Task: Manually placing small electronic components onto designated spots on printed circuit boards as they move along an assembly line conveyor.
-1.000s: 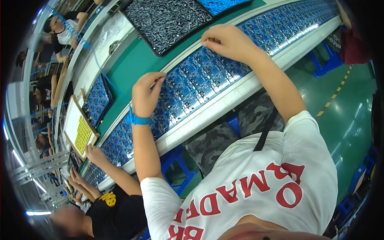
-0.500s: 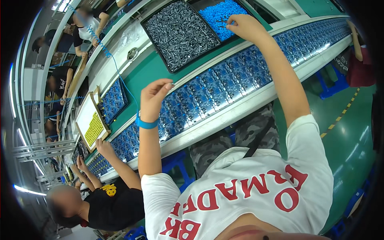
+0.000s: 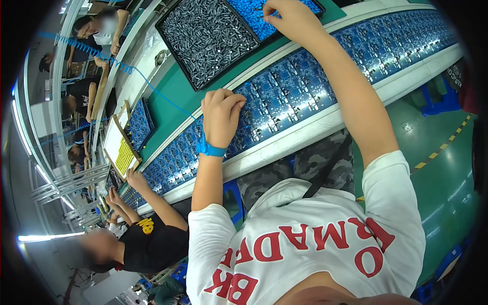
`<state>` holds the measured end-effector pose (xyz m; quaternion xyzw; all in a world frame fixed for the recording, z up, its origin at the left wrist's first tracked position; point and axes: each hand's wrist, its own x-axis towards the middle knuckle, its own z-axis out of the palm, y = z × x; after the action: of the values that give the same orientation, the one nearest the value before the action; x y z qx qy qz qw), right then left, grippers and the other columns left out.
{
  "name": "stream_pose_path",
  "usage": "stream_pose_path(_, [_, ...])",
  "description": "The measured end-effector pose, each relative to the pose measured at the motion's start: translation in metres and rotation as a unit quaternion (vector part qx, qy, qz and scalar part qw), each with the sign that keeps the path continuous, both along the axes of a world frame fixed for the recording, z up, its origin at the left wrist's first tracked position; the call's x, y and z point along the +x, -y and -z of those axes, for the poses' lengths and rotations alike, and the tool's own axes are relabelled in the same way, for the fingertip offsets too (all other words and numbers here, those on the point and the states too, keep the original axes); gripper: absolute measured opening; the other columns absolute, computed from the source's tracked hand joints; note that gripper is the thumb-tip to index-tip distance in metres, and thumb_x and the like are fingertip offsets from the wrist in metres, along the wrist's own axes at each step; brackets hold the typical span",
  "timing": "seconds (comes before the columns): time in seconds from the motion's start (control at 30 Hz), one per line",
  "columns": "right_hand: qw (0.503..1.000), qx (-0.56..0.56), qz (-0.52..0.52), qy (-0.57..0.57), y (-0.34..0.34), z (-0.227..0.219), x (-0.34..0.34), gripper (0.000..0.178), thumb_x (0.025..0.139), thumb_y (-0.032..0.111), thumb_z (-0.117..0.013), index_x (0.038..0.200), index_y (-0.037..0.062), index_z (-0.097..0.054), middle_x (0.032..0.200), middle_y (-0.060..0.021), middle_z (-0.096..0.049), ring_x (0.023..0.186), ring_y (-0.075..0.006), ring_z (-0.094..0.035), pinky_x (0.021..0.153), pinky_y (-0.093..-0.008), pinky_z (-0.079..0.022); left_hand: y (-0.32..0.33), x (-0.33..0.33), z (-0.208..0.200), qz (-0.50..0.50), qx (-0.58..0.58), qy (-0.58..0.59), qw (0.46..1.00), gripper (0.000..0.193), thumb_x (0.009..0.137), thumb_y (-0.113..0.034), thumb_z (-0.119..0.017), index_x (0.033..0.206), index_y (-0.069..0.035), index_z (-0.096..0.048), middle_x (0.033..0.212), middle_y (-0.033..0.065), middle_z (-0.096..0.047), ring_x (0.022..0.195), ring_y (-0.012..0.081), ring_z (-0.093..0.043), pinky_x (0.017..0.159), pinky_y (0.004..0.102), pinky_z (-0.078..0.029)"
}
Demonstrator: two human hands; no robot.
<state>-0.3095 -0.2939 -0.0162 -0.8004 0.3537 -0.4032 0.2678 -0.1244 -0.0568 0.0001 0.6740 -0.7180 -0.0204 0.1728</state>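
Observation:
My left hand (image 3: 221, 116), with a blue wrist strap (image 3: 211, 149) on its wrist, is over the row of blue circuit boards (image 3: 282, 96). Its fingertips are pinched together just above a board; whatever they hold is too small to make out. My right hand (image 3: 291, 19) reaches over the near edge of a black tray of small blue parts (image 3: 256, 15). Its thumb and forefinger are curled together, and I cannot see what lies between them. Beside it, a black tray (image 3: 197, 87) holds many dark grey cylindrical parts (image 3: 208, 40).
A white rail (image 3: 300, 124) borders the boards on my side. A blue coiled cord (image 3: 109, 58) runs down to my wrist strap. To the left, a co-worker's hand (image 3: 134, 178) is near a wooden-framed tray (image 3: 113, 137) with yellow parts. Behind it lies a stack of boards (image 3: 141, 124).
My left hand has moved right and turned over the boards; the small part seen at its fingertips before is hidden. My right hand stays at the blue parts. The whole view has shifted slightly.

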Motion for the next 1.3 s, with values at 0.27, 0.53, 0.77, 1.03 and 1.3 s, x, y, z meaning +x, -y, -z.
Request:
stream_pose_path(0.27, [0.999, 0.022, 0.014, 0.039, 0.0, -0.008, -0.006, 0.013, 0.084, 0.015, -0.07, 0.085, 0.0021, -0.07, 0.085, -0.0181, -0.07, 0.085, -0.037, -0.067, 0.076, -0.0461, -0.053, 0.007, -0.002, -0.001, 0.032, -0.018, 0.108, 0.993, 0.009, 0.083, -0.008, -0.07, 0.087, -0.016, -0.072, 0.093, 0.0, -0.062, 0.099, 0.0255, -0.055, 0.092, 0.0447, -0.038])
stream_pose_path(0.53, [0.997, 0.041, 0.022, 0.055, 0.012, 0.0, -0.007, 0.014, 0.085, 0.015, -0.071, 0.087, 0.0015, -0.07, 0.083, -0.0175, -0.07, 0.08, -0.034, -0.069, 0.073, -0.0429, -0.055, 0.008, 0.006, 0.004, 0.081, -0.043, 0.152, 0.984, 0.016, 0.082, -0.006, -0.069, 0.09, -0.019, -0.07, 0.095, -0.002, -0.061, 0.103, 0.0243, -0.055, 0.095, 0.0453, -0.037])
stream_pose_path(0.77, [0.998, 0.045, 0.01, 0.053, 0.017, 0.002, -0.008, 0.014, 0.083, 0.014, -0.072, 0.088, 0.0007, -0.07, 0.079, -0.0154, -0.069, 0.073, -0.0276, -0.069, 0.068, -0.0387, -0.054, 0.013, 0.016, 0.004, 0.111, -0.025, 0.125, 0.986, 0.015, 0.082, -0.006, -0.067, 0.089, -0.02, -0.069, 0.096, -0.0026, -0.061, 0.105, 0.024, -0.055, 0.1, 0.048, -0.035])
stream_pose_path(1.03, [0.998, 0.036, 0.026, 0.047, 0.016, 0.004, -0.008, 0.015, 0.084, 0.013, -0.073, 0.088, -0.0003, -0.07, 0.076, -0.014, -0.069, 0.07, -0.0239, -0.067, 0.066, -0.036, -0.053, 0.016, 0.022, 0.005, 0.134, -0.022, 0.09, 0.987, 0.014, 0.082, -0.006, -0.068, 0.089, -0.019, -0.07, 0.097, -0.0036, -0.062, 0.104, 0.0239, -0.056, 0.102, 0.05, -0.034])
stream_pose_path(1.3, [0.998, 0.05, 0.024, 0.037, 0.014, -0.001, -0.006, 0.016, 0.084, 0.014, -0.073, 0.089, -0.0007, -0.07, 0.076, -0.0135, -0.069, 0.069, -0.0229, -0.067, 0.065, -0.0355, -0.052, 0.016, 0.031, 0.01, 0.132, -0.033, 0.043, 0.99, 0.014, 0.081, -0.008, -0.069, 0.09, -0.018, -0.071, 0.099, -0.0037, -0.063, 0.104, 0.0236, -0.056, 0.102, 0.0513, -0.034])
